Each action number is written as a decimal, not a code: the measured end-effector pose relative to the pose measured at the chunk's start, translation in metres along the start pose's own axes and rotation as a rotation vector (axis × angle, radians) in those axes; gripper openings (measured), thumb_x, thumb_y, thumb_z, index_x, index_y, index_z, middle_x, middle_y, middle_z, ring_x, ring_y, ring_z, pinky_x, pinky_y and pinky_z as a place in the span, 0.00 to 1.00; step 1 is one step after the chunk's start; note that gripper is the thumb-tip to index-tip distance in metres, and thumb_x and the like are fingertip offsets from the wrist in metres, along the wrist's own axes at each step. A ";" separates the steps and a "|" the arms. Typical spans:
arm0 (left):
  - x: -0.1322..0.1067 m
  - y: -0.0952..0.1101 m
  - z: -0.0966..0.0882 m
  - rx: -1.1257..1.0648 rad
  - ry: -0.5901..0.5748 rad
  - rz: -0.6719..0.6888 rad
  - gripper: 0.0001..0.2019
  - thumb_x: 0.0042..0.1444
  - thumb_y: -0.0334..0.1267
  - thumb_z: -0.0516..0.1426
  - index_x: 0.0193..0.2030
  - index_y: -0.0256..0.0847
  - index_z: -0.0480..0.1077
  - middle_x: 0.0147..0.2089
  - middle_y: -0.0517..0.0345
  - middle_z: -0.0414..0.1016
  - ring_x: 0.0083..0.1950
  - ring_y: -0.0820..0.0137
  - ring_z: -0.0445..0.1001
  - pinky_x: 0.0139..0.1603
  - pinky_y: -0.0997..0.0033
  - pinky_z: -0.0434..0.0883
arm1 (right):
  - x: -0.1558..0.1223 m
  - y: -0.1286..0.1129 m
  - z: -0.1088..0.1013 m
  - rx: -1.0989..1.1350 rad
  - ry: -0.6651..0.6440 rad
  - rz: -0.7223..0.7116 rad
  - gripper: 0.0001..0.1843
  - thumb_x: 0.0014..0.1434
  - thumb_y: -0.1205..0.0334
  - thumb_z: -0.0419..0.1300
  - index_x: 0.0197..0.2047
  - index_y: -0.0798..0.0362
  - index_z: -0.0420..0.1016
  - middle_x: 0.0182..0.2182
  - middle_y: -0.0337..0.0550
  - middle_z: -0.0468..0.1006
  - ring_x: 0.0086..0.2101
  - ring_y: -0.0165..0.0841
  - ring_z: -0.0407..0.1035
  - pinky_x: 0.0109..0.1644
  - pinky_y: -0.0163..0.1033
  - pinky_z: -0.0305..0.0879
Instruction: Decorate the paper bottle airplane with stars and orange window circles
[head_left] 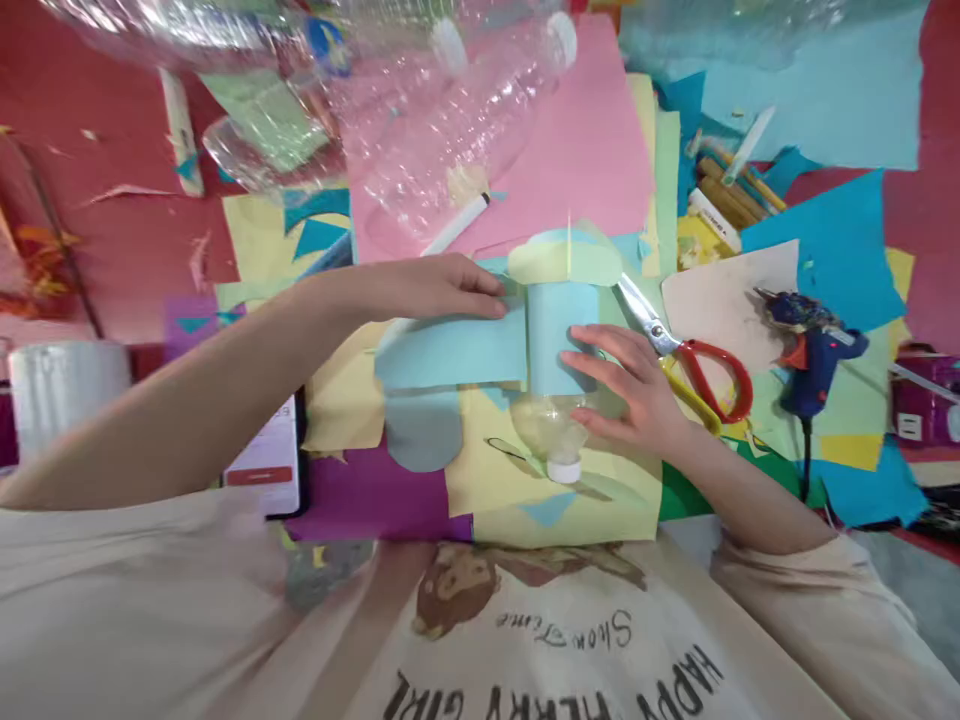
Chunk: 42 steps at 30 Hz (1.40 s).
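A small clear plastic bottle (551,425) with a white cap (564,468) lies on coloured paper, its body wrapped in a light blue paper band (551,335). A loose strip of the same blue paper (450,352) stretches out to the left. My left hand (439,288) rests palm down on the far edge of that strip, fingers pressed flat. My right hand (634,385) cups the right side of the wrapped bottle, fingertips on the blue band. A pale green paper disc (562,262) sits at the bottle's far end.
Red and yellow handled scissors (686,355) lie just right of my right hand. A blue glue gun (810,360) lies farther right. Clear plastic bottles (450,120) lie at the back on pink paper (592,150). A white marker (454,228), a phone (266,460) and paper scraps surround the work.
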<state>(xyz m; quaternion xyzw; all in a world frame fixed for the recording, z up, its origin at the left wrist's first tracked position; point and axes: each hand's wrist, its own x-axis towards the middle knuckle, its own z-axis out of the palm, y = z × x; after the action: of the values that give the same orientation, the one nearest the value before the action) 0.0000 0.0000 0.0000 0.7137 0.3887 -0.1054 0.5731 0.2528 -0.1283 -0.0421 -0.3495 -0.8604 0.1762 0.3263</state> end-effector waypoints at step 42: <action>0.010 -0.005 0.002 0.036 0.045 -0.011 0.17 0.53 0.50 0.54 0.24 0.38 0.62 0.23 0.63 0.56 0.22 0.80 0.57 0.24 0.78 0.57 | 0.001 0.000 0.004 -0.004 0.017 0.012 0.25 0.62 0.57 0.59 0.61 0.50 0.63 0.57 0.52 0.70 0.57 0.43 0.64 0.59 0.53 0.66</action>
<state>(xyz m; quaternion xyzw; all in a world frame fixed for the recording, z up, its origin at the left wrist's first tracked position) 0.0040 0.0032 -0.0103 0.7239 0.4034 -0.0998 0.5506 0.2493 -0.1280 -0.0445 -0.3569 -0.8558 0.1738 0.3317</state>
